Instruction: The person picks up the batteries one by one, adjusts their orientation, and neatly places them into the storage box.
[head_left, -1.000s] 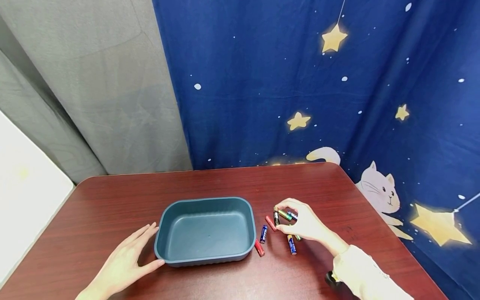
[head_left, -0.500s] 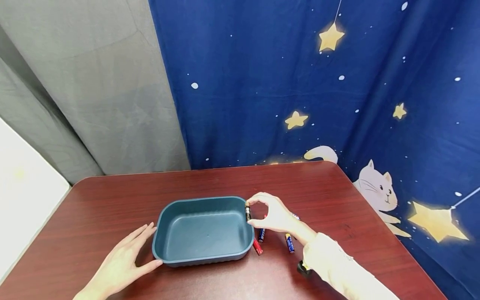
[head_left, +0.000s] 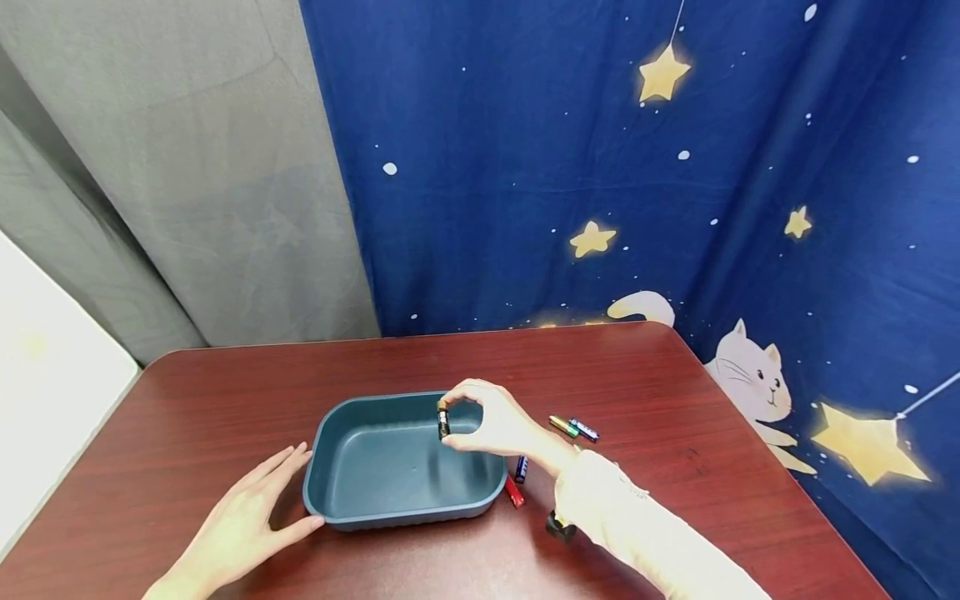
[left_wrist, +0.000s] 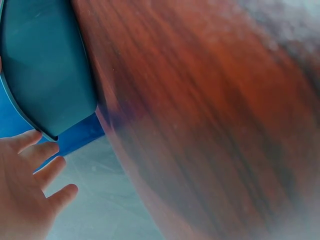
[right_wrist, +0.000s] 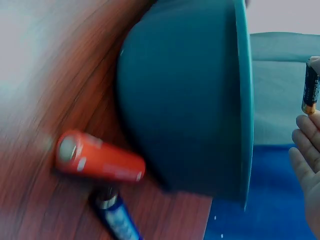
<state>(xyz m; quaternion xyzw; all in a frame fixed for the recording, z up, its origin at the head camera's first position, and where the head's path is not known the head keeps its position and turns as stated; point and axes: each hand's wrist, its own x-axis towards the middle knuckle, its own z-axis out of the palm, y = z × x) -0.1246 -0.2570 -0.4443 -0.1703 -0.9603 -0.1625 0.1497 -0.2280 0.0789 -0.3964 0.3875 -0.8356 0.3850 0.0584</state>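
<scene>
Between thumb and fingertips my right hand (head_left: 491, 419) pinches a black battery with a copper-coloured end (head_left: 443, 422), over the right part of a dark teal plastic basin (head_left: 405, 522). In the right wrist view the black battery (right_wrist: 310, 87) shows past the basin's rim (right_wrist: 245, 100). My left hand (head_left: 240, 517) lies at the basin's left side, fingers extended, with fingertips and thumb right at the rim. The left wrist view shows those spread fingers (left_wrist: 50, 172) by the basin wall (left_wrist: 50, 65). Inside the basin, only the bare floor shows.
Right of the basin lie a red battery (head_left: 514, 492) and a blue battery (head_left: 522, 468). A green battery (head_left: 564, 427) and another blue one (head_left: 585, 430) lie farther back; the right forearm hides part of the table (head_left: 262, 392). Behind hangs a blue starry curtain (head_left: 510, 167).
My right hand has picked the black battery from the group at the right and carried it left over the basin. The left hand stays at the basin's left side.
</scene>
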